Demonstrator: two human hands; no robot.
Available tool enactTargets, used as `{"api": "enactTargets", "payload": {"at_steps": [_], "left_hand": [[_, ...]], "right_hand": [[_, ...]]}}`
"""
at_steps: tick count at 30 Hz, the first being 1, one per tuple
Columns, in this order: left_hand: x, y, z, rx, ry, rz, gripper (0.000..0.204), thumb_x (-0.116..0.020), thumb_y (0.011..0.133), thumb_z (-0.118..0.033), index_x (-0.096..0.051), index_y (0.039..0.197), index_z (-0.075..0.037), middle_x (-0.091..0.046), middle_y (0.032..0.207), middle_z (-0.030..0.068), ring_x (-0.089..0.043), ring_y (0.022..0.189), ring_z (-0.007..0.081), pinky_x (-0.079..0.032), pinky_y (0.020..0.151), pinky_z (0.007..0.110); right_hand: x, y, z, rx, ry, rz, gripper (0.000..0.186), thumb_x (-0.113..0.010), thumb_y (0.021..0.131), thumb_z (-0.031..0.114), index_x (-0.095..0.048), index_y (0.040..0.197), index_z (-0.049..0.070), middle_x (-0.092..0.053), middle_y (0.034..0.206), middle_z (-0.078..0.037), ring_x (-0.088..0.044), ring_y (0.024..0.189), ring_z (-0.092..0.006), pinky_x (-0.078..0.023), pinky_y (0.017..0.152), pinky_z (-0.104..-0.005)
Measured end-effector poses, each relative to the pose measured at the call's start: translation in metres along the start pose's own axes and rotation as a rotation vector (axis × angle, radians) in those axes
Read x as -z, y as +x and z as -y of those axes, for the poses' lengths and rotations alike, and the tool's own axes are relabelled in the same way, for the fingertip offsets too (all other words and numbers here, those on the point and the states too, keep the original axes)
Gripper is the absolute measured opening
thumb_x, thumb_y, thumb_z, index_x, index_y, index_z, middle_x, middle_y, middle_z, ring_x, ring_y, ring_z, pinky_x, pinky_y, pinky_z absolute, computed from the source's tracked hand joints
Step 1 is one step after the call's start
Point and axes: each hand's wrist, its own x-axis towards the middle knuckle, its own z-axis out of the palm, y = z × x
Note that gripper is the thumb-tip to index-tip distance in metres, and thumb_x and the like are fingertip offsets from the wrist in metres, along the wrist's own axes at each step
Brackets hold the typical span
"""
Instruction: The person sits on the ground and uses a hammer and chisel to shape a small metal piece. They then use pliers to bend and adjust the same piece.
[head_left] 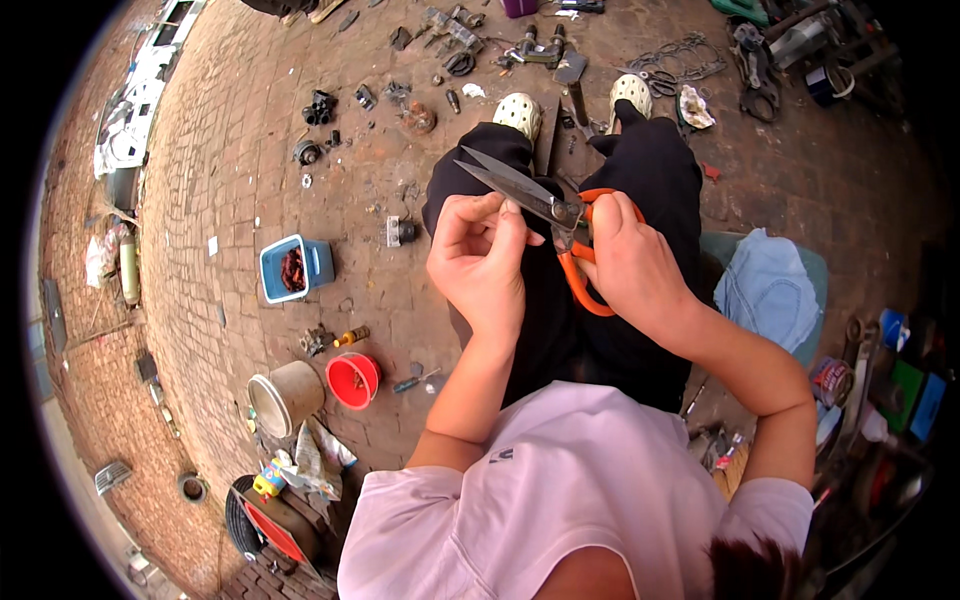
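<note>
My right hand [637, 262] is wrapped round one orange handle of a pair of large scissors [530, 192]. Over my lap the dark blades stand partly apart and point to the far left. The other orange handle hangs lower, on the near side. My left hand [482, 262] is closed in a pinch right beside the blades, its thumb and forefinger together at the lower blade's edge. Whatever sits between those fingertips is too small or hidden to make out.
Left of me on the brick paving stand a blue bin [318, 262] with reddish-brown pieces inside, a red bucket [368, 372] and a whitish bucket [298, 392]. Metal parts and a hammer [574, 80] lie ahead. Blue denim [768, 290] lies on my right beside cluttered tools.
</note>
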Motion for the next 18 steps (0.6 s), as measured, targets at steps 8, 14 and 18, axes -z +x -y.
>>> {"api": "enactTargets", "payload": {"at_steps": [8,14,18], "left_hand": [[0.000,0.013,-0.022,0.247,-0.236,0.087,0.002,-0.064,0.090,-0.001,-0.064,0.091,0.000,-0.058,0.077,0.0034,-0.054,0.059,0.0093,-0.048,0.052,0.024],[0.003,0.013,-0.032,0.343,-0.304,0.170,0.004,-0.065,0.089,-0.003,-0.064,0.092,-0.002,-0.059,0.080,0.0033,-0.052,0.061,0.0087,-0.046,0.050,0.023],[0.003,0.013,-0.034,0.375,-0.262,0.227,0.004,-0.064,0.087,-0.001,-0.064,0.091,0.000,-0.057,0.080,0.0037,-0.052,0.060,0.0089,-0.046,0.047,0.024]], "right_hand": [[0.026,0.003,0.011,-0.251,0.710,0.226,0.044,-0.072,0.088,0.027,-0.046,0.107,-0.003,-0.056,0.094,-0.017,-0.063,0.079,-0.0363,-0.049,0.070,-0.0406],[0.030,-0.001,0.019,-0.101,0.552,0.034,0.039,-0.070,0.089,0.022,-0.046,0.109,-0.002,-0.055,0.093,-0.018,-0.062,0.080,-0.0372,-0.048,0.070,-0.0407],[0.037,0.006,0.013,-0.351,1.196,0.111,0.027,-0.070,0.091,0.020,-0.049,0.094,0.003,-0.053,0.071,-0.004,-0.054,0.059,-0.0109,-0.042,0.055,-0.0256]]}}
